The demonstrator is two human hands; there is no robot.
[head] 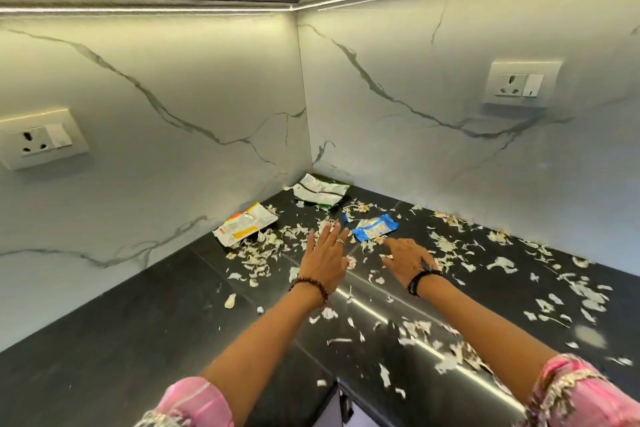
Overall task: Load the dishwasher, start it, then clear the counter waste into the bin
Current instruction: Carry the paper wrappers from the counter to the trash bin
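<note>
Left hand [325,253] fingers straight, spread, holding nothing. Blue wrapper [374,226] just past right hand [408,258] fingertips; right fingers flat on garlic peels [263,253], black counter [104,340].

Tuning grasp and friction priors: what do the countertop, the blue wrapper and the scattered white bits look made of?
Countertop: dark polished stone, likely granite; it mirrors the strip light.
Blue wrapper: thin plastic or foil film; crinkled, glossy.
White bits: papery, dry, curled flakes, probably garlic skins; not certain.

On the black counter [104,340] lie pale whitish peels [263,253], a blue-white wrapper [375,226], an orange-white wrapper [244,224] and a green-white wrapper [320,192].
</note>
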